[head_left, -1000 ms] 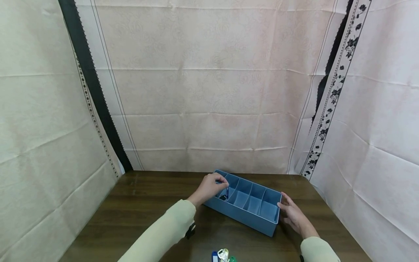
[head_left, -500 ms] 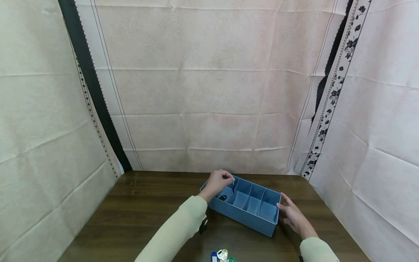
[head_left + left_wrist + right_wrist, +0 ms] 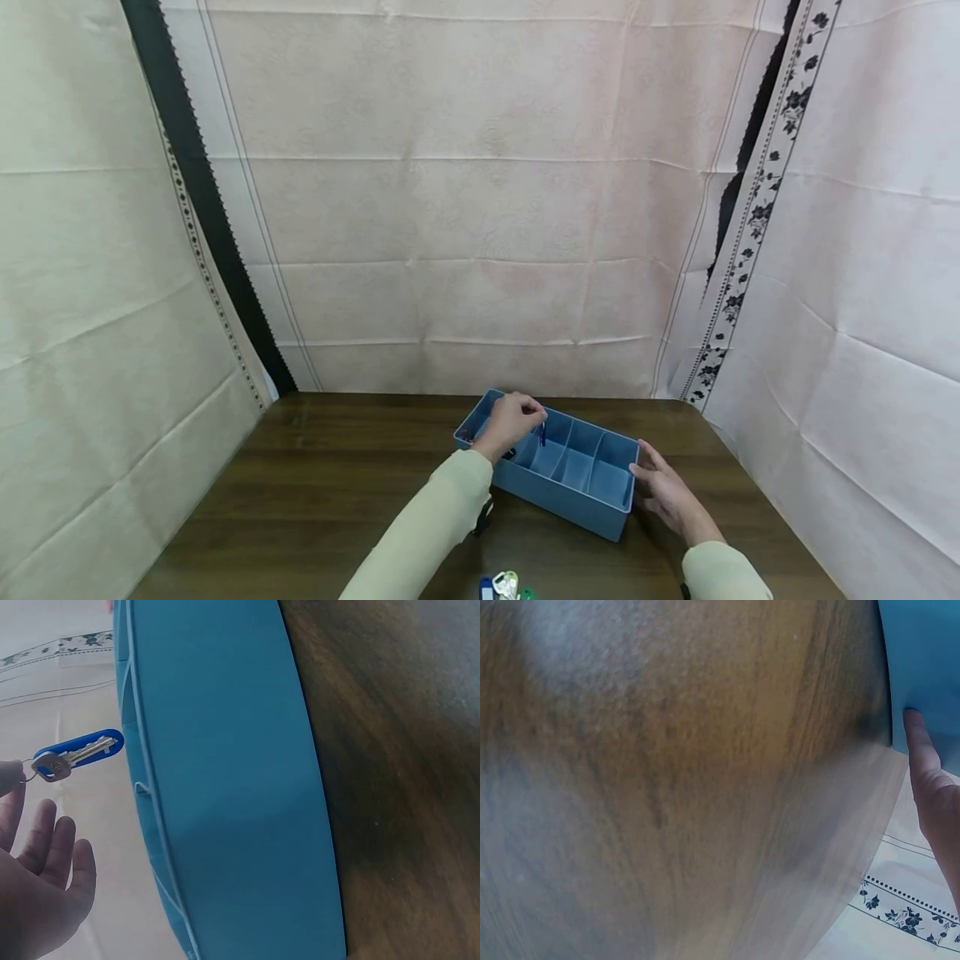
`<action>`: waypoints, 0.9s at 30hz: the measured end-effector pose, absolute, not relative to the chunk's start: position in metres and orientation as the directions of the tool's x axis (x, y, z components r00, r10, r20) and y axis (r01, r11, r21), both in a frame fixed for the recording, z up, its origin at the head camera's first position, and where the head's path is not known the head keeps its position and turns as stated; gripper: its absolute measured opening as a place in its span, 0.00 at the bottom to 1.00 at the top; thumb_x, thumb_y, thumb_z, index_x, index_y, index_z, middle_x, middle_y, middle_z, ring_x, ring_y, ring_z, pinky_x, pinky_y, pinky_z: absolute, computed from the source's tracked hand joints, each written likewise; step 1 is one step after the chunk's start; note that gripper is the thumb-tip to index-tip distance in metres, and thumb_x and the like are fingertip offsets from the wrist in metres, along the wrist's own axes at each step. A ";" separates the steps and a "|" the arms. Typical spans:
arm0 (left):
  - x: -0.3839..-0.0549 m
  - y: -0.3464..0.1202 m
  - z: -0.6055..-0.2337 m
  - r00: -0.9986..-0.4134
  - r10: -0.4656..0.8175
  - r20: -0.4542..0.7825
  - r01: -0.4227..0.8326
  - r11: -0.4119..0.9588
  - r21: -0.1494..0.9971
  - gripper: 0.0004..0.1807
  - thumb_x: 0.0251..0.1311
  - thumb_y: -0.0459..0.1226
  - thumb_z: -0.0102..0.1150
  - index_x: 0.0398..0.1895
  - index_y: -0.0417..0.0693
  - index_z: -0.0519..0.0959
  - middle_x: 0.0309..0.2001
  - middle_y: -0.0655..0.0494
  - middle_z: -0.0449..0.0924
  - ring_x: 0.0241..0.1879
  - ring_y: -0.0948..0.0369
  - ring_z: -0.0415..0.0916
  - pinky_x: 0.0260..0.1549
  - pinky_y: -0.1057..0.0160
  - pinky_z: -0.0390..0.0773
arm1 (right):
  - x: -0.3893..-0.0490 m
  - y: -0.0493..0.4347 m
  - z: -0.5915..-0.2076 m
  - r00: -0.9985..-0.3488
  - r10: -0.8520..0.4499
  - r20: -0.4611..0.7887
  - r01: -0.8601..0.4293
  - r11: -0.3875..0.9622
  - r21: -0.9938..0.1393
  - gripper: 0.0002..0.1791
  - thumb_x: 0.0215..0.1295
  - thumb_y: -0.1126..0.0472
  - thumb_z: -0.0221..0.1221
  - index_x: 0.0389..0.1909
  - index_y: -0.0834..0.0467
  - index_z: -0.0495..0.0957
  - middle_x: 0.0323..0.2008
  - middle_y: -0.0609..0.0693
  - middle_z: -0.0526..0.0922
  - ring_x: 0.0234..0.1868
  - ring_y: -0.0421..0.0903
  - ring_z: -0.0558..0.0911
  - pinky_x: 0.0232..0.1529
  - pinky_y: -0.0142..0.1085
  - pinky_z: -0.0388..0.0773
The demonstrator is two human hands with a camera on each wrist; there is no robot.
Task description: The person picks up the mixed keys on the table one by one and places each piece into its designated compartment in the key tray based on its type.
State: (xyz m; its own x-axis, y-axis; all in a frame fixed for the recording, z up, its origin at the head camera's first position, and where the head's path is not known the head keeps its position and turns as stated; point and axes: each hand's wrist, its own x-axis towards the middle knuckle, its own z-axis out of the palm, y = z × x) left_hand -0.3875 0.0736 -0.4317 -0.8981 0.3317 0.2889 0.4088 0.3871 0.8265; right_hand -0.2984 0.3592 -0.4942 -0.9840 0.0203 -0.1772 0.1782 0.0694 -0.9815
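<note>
A blue divided box (image 3: 558, 497) sits at a slant on the table. My left hand (image 3: 513, 423) is above its middle-left compartments, the thumb and fingertips pinching the ring of a key (image 3: 52, 766) with a blue key tag (image 3: 112, 742). The key and tag dangle from the ring, level with the rim in the left wrist view. My right hand (image 3: 667, 493) touches the box's right end with extended fingers; one fingertip (image 3: 913, 718) lies flat on the wall in the right wrist view. A small dark item (image 3: 510, 454) lies in a left compartment, partly hidden by my left wrist.
At the near edge of the view lie a blue tag (image 3: 487, 589), a silver key (image 3: 506, 582) and a green item (image 3: 527, 594), cut off by the frame. The brown wooden table (image 3: 337, 483) is bordered by pale cloth (image 3: 465, 250) hangings behind and at both sides.
My left hand has moved right over the box, carrying the key and blue tag past one compartment towards the middle. My right hand stays at the box's right end.
</note>
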 end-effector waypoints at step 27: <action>-0.387 0.072 -0.431 -0.886 0.384 0.261 0.421 0.429 0.799 0.08 0.65 0.39 0.64 0.46 0.52 0.85 0.47 0.59 0.79 0.47 0.60 0.75 0.48 0.57 0.78 | -0.298 0.358 -0.495 -0.985 0.033 -0.172 0.174 0.066 -0.983 0.37 0.79 0.61 0.43 0.79 0.53 0.32 0.74 0.74 0.36 0.71 0.76 0.44 0.61 0.69 0.54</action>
